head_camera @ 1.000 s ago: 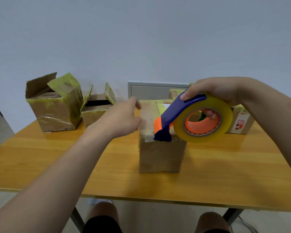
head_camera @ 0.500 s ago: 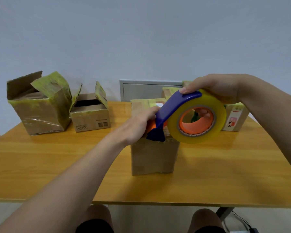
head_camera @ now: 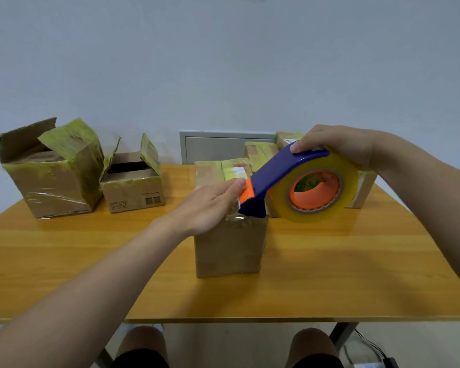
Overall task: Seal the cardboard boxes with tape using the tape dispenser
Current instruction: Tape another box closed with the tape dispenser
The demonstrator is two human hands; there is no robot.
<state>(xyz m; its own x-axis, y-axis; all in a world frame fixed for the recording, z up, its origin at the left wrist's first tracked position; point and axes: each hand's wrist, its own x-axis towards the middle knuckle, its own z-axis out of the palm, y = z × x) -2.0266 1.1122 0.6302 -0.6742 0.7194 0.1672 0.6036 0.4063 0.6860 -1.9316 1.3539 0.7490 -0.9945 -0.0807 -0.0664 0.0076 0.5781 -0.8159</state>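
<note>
A closed cardboard box stands upright at the middle of the wooden table, with old yellowish tape on its top. My right hand grips a blue and orange tape dispenser holding a roll of clear yellowish tape; its blue nose rests at the box's near top edge. My left hand lies flat on the box's top, fingers straight, fingertips touching the dispenser's orange tip.
Two open boxes stand at the back left: a large one with taped flaps up and a smaller one. Several taped boxes sit behind the dispenser at the back right. A grey wall panel is behind the table.
My left hand came from the air onto the box top and now presses flat beside the dispenser's tip. The dispenser has stayed at the box's near top edge.
</note>
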